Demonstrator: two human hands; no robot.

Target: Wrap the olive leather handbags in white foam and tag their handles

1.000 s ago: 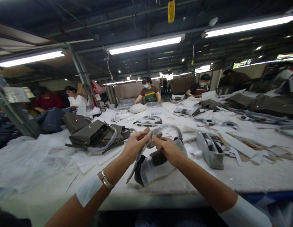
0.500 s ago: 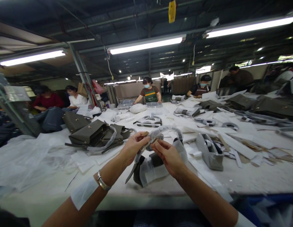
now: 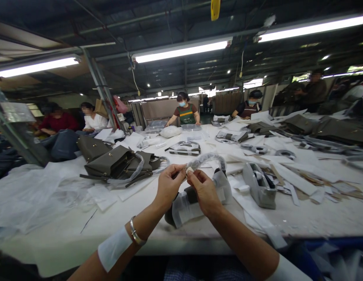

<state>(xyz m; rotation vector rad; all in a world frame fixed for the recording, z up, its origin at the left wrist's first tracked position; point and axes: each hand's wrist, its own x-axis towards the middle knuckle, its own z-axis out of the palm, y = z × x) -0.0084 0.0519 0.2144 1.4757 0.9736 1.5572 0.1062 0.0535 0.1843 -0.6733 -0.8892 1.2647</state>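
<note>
Fingers [image 3: 180,175] of the left hand [image 3: 168,182] seem to pinch the wrapped handle [image 3: 210,157] arching toward two o'clock, those of the right hand [image 3: 206,191] gripping a small pale tab [image 3: 190,170], with the bag [image 3: 185,209] at six, its long axis eight-to-two, nearer the right.

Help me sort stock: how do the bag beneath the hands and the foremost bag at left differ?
The left bag shows gold studs; none show on the near bag. The near bag's body bears pale wrapping; the left bag's looks bare. Both are dark-coloured where bare.
</note>
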